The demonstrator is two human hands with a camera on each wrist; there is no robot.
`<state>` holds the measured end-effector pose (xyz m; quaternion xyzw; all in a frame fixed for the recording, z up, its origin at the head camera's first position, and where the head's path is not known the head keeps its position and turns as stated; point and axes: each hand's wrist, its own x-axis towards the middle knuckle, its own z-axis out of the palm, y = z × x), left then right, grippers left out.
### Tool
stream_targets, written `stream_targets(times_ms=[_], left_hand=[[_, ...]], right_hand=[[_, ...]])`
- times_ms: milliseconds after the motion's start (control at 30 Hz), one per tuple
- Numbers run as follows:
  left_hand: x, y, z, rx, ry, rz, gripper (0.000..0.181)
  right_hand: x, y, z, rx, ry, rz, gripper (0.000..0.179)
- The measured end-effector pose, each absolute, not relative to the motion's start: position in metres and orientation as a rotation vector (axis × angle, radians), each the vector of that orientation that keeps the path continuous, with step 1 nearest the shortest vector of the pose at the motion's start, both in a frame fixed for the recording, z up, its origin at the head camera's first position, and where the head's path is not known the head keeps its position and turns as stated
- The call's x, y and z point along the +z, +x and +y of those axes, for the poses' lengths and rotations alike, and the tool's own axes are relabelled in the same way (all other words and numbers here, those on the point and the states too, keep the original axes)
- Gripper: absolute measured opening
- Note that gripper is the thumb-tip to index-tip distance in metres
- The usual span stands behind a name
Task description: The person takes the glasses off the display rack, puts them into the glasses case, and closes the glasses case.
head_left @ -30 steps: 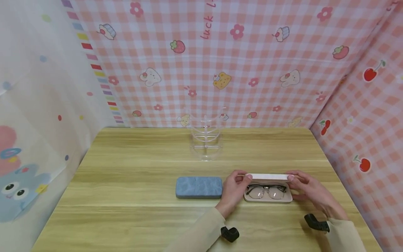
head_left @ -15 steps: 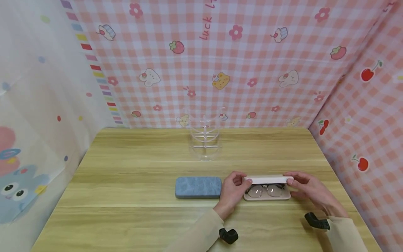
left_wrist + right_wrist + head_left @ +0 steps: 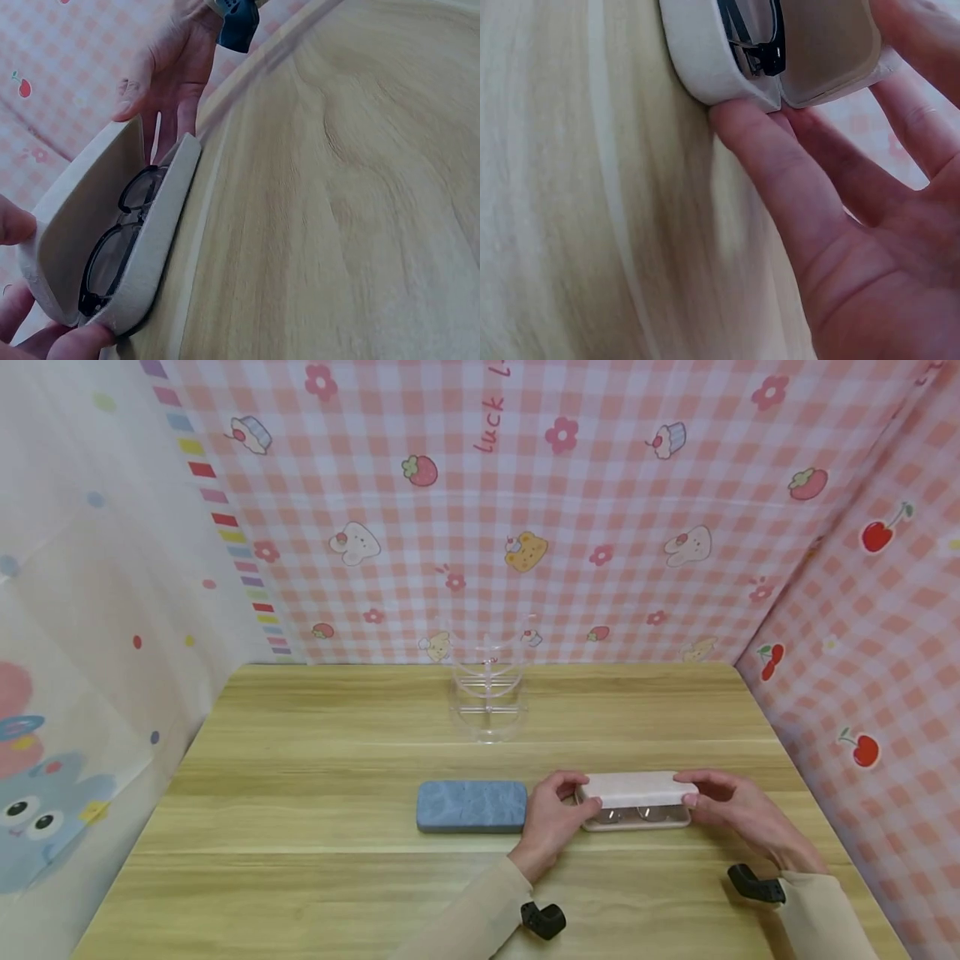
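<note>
A white eyeglass case [image 3: 637, 789] lies on the table to the right of middle, its lid partly lowered. Inside rests a pair of black-framed eyeglasses [image 3: 129, 223], mostly covered by the lid in the head view. My left hand [image 3: 551, 818] holds the case's left end, thumb on the lid's front edge. At the other end, my right hand [image 3: 738, 814] pinches the lid's right corner between thumb and fingers. In the right wrist view, one finger of the right hand [image 3: 877, 240] touches the end of the case's lower half.
A blue eyeglass case [image 3: 472, 806], closed, lies just left of my left hand. Farther back on the wooden table [image 3: 300, 877] stands a clear plastic rack [image 3: 489, 710]. Patterned cloth [image 3: 480, 510] hangs behind the table and at both sides.
Both hands have tipped the white case's lid forward and down over the eyeglasses, so its top now shows and the eyeglasses show less. The blue case has stayed in place.
</note>
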<state>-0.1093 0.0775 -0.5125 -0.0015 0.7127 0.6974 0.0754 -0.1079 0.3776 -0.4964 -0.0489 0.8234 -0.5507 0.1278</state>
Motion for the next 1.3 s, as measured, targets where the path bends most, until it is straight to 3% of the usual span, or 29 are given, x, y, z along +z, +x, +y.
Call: stream_targets(times_ms=[867,1133,1300], left_hand=[[-0.525,-0.102,0.083,1.989,0.147,2.31,0.039],[-0.521,-0.106,0.083,1.989,0.122,2.313,0.047],[-0.514,-0.1,0.078,1.99,0.189,2.277,0.064]], right_hand=[[-0.505,-0.103,0.376,-1.503,-0.282,2.516,0.036],[-0.498,-0.11,0.374,-1.529,-0.309,2.431,0.05],[-0.486,-0.106,0.378,-1.445,-0.226,2.481,0.056]])
